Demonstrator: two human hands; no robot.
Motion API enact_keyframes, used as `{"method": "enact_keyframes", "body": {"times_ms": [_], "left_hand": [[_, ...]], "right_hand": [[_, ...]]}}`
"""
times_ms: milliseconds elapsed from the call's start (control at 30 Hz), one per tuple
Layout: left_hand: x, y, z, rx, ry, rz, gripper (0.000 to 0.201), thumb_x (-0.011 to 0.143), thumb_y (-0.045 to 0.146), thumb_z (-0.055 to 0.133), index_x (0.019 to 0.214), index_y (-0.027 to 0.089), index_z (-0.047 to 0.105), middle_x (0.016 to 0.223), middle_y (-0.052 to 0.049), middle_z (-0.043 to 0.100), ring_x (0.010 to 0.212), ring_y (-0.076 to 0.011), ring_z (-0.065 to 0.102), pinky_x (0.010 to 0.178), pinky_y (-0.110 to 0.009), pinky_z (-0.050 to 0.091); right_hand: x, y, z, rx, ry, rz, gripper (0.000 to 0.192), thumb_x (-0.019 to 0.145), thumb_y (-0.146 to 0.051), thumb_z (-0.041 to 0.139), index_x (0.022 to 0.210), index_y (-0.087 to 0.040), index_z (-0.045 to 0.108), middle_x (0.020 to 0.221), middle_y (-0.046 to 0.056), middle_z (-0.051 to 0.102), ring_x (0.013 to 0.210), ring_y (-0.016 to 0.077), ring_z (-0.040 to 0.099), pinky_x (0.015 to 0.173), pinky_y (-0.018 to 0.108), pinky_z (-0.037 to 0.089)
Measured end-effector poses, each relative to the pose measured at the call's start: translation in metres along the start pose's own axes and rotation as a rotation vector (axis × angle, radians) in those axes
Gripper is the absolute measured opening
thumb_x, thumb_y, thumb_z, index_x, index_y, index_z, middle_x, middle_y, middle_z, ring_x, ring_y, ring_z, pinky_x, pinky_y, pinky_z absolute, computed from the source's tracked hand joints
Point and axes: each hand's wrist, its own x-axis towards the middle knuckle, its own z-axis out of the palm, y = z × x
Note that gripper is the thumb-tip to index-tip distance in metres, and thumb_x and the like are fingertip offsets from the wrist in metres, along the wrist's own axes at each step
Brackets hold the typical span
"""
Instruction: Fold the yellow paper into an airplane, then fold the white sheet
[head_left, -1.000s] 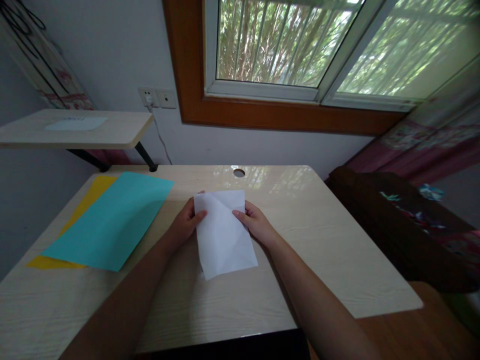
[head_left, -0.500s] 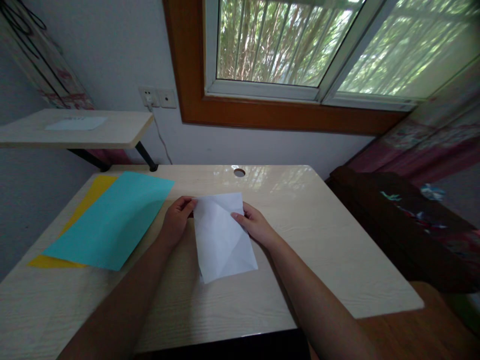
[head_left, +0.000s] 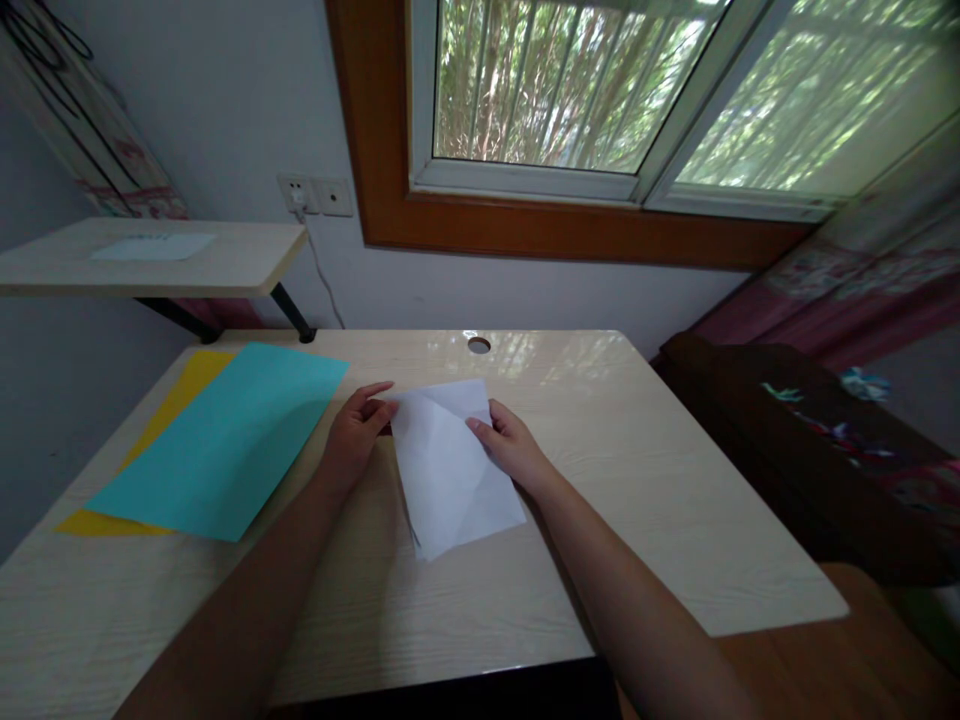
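A folded sheet of white paper [head_left: 454, 480] is held up just over the desk between my two hands, with creases across its face. My left hand [head_left: 355, 433] pinches its upper left corner between thumb and fingers, the index finger stretched out above. On the other side, my right hand [head_left: 513, 441] grips the paper's right edge, thumb lying on the front and fingers behind it. Along the lower left edge the layers stand slightly apart. What lies behind the paper is hidden.
Left on the desk [head_left: 637, 480] lies a turquoise sheet [head_left: 217, 440] over a yellow sheet [head_left: 191, 375]. A raised shelf [head_left: 247, 250] with a paper [head_left: 154, 246] on it stands at the back left. A round cable hole [head_left: 478, 345] is near the back edge.
The white paper has turned slightly, its lower end swinging to the right and its layers showing apart at the lower left. My left index finger has lifted off the corner.
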Motion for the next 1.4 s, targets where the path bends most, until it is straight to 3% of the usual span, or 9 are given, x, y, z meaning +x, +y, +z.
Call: {"method": "enact_keyframes", "body": {"times_ms": [233,567,867,967,1067,1200,1400], "left_hand": [[-0.001,0.0,0.0,0.065,0.019,0.019,0.04,0.079,0.046,0.079,0.107,0.019,0.069,0.087,-0.001,0.066,0.08,-0.0166,0.065,0.073,-0.03,0.058],[-0.003,0.003,0.001,0.153,0.027,0.049,0.041,0.08,0.049,0.077,0.108,0.02,0.071,0.087,0.0,0.064,0.078,-0.0157,0.064,0.071,-0.029,0.058],[-0.002,0.004,0.0,0.084,0.008,-0.028,0.046,0.08,0.049,0.077,0.113,0.017,0.07,0.097,-0.005,0.072,0.086,-0.0189,0.068,0.077,-0.032,0.059],[-0.002,0.003,0.001,0.058,-0.045,-0.028,0.051,0.081,0.044,0.077,0.125,0.021,0.066,0.094,-0.002,0.07,0.084,-0.0167,0.067,0.074,-0.028,0.058],[-0.003,0.003,0.004,-0.006,-0.146,-0.086,0.063,0.079,0.042,0.079,0.135,0.023,0.057,0.099,-0.004,0.072,0.088,-0.0198,0.07,0.075,-0.03,0.058],[-0.007,0.003,0.006,0.043,-0.286,-0.174,0.051,0.074,0.047,0.082,0.114,0.017,0.07,0.109,-0.012,0.075,0.093,-0.0278,0.071,0.078,-0.036,0.057],[-0.016,0.007,0.007,0.168,-0.499,-0.223,0.036,0.076,0.048,0.08,0.1,0.022,0.078,0.106,-0.009,0.077,0.094,-0.0317,0.071,0.084,-0.043,0.055]], "right_hand": [[0.0,-0.001,0.0,0.017,0.012,0.001,0.031,0.091,-0.052,0.064,0.098,-0.022,0.061,0.091,0.0,0.065,0.082,0.0186,0.057,0.073,0.028,0.047],[0.002,-0.006,0.001,0.122,0.022,0.011,0.034,0.088,-0.051,0.068,0.107,-0.023,0.061,0.099,0.002,0.067,0.09,0.0198,0.06,0.076,0.029,0.048],[0.002,-0.005,0.002,0.273,0.036,0.03,0.042,0.085,-0.049,0.073,0.115,-0.023,0.06,0.104,0.003,0.07,0.09,0.0188,0.064,0.077,0.029,0.05],[0.002,-0.007,0.002,0.303,0.042,0.041,0.045,0.083,-0.05,0.075,0.116,-0.024,0.059,0.102,0.003,0.07,0.087,0.0184,0.065,0.074,0.028,0.051],[0.002,-0.01,0.002,0.309,0.046,0.069,0.049,0.08,-0.053,0.076,0.116,-0.024,0.058,0.101,0.003,0.071,0.083,0.0189,0.065,0.071,0.029,0.051],[0.002,-0.015,0.004,0.347,0.057,0.084,0.052,0.078,-0.054,0.078,0.116,-0.025,0.057,0.097,0.002,0.072,0.079,0.019,0.066,0.069,0.03,0.053],[0.002,-0.02,0.004,0.449,0.177,0.055,0.042,0.079,-0.05,0.079,0.106,-0.026,0.056,0.095,0.001,0.072,0.078,0.0188,0.066,0.074,0.032,0.055]]}}
